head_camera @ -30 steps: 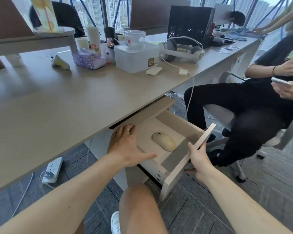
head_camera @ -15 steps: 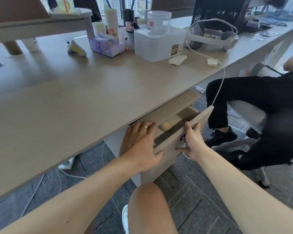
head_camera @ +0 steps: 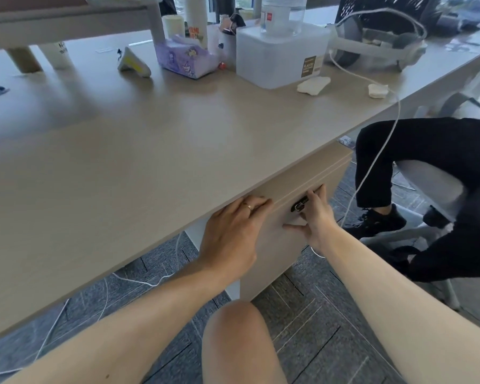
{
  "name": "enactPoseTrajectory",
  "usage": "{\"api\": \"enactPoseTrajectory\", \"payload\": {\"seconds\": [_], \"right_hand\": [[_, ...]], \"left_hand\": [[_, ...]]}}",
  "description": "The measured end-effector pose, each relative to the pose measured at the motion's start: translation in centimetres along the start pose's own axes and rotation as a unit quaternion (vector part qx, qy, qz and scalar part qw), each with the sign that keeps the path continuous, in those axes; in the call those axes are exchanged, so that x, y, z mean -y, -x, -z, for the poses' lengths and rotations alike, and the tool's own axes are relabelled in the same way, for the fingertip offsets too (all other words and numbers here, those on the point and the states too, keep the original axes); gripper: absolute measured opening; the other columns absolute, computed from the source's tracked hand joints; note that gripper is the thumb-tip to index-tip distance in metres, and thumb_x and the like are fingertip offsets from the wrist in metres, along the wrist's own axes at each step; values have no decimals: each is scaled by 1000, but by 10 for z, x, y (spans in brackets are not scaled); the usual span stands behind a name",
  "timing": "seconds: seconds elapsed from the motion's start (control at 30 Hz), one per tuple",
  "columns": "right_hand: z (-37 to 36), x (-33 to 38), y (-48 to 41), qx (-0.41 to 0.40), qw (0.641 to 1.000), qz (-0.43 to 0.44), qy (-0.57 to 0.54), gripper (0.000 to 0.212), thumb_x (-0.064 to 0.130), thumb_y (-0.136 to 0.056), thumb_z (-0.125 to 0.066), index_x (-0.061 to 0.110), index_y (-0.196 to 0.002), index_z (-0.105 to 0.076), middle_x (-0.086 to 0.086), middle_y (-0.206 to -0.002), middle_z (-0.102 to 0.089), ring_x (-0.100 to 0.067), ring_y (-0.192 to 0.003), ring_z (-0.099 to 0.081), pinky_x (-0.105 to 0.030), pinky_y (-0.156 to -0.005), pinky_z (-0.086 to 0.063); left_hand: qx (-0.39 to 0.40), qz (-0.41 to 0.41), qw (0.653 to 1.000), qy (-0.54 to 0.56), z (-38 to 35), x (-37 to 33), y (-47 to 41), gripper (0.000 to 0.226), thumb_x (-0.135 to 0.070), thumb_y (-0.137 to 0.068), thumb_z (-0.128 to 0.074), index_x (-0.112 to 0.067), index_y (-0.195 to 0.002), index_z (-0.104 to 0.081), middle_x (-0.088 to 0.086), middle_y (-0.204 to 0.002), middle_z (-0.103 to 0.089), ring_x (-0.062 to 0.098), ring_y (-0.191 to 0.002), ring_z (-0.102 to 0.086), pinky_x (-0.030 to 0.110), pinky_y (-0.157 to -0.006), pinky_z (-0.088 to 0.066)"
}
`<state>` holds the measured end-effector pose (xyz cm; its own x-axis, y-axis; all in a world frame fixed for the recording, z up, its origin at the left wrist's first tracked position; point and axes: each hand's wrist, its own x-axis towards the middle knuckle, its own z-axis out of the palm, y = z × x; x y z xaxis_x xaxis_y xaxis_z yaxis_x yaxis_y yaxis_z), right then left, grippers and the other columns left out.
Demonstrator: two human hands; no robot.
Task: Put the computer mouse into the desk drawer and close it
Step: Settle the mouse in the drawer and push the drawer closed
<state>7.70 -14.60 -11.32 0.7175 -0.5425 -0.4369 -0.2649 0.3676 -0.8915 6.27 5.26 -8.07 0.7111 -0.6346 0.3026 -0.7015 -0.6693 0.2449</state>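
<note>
Mouse not visible; drawer front sits flush under the worktop edge. Right hand flat on the front beside the lock, fingers spread. Left hand open-palmed at the front's left edge. White cable hangs just right; seated person's legs beyond.

My left hand lies flat on the drawer front, just under the desk edge, and my right hand is just to its right on the same front, fingers by the lock. Far behind my hands, on the desk, sit a tissue pack, a box and a headset. My knee is below my hands.
</note>
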Motion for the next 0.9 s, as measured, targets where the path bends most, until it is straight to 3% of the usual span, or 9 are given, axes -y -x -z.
{"api": "enactPoseTrajectory", "payload": {"seconds": [0.07,0.23,0.33,0.4,0.63,0.77,0.83,0.9], "right_hand": [[-3,-1,-2,1,1000,-2,6,51,20,-104,-37,42,-149,-31,-5,-117,-49,-32,-120,-48,-70,-84,-53],[-4,-4,-8,0,1000,-3,15,56,22,-103,-37,45,-153,-25,0,-123,-48,-26,-117,-46,-67,-80,-56],[-5,-4,-9,9,1000,-10,17,58,25,-103,-37,49,-153,-20,5,-152,-36,-30,-137,-38,-66,-77,-57],[-5,-4,-9,11,1000,-10,20,58,25,-103,-36,49,-153,-20,6,-160,-28,-31,-142,-33,-65,-75,-58],[-6,-2,-4,15,1000,-3,17,52,23,-104,-33,49,-149,-27,7,-141,-38,-30,-135,-38,-66,-79,-57],[-3,2,0,23,999,-6,34,49,23,-105,-35,46,-149,-28,4,-153,-32,-32,-141,-34,-66,-84,-55],[6,7,5,35,997,-19,73,50,24,-105,-40,44,-150,-28,1,-160,-28,-36,-143,-33,-64,-86,-55],[19,16,8,41,983,-6,176,56,25,-104,-44,36,-155,-24,2,-164,-24,-39,-144,-31,-58,-83,-57]], "left_hand": [[-4,-6,1000,4,1,2,0,78,5,-69,-67,-23,-141,-53,-11,-137,-56,16,-120,-51,35,-88,-52],[3,-6,1000,13,1,2,1,82,5,-66,-69,-23,-141,-53,-11,-137,-56,16,-119,-51,34,-86,-52],[7,-13,1000,18,1,4,0,81,3,-67,-68,-22,-142,-52,-10,-138,-56,16,-119,-51,36,-86,-54],[7,-14,1000,21,1,5,-1,80,3,-68,-68,-22,-142,-53,-10,-137,-56,17,-120,-52,37,-86,-54],[1,-15,1000,13,-2,7,0,82,3,-64,-71,-21,-141,-54,-10,-136,-57,16,-117,-51,36,-81,-54],[-6,-16,1000,-2,-2,5,1,85,3,-59,-75,-20,-139,-56,-8,-134,-59,17,-114,-51,34,-79,-53],[0,-13,1000,-8,-2,3,1,85,4,-61,-75,-19,-140,-55,-6,-135,-59,19,-117,-52,35,-84,-51],[30,-8,999,-12,3,-2,0,86,1,-69,-74,-19,-148,-46,-4,-145,-51,21,-128,-46,35,-98,-44]]}}
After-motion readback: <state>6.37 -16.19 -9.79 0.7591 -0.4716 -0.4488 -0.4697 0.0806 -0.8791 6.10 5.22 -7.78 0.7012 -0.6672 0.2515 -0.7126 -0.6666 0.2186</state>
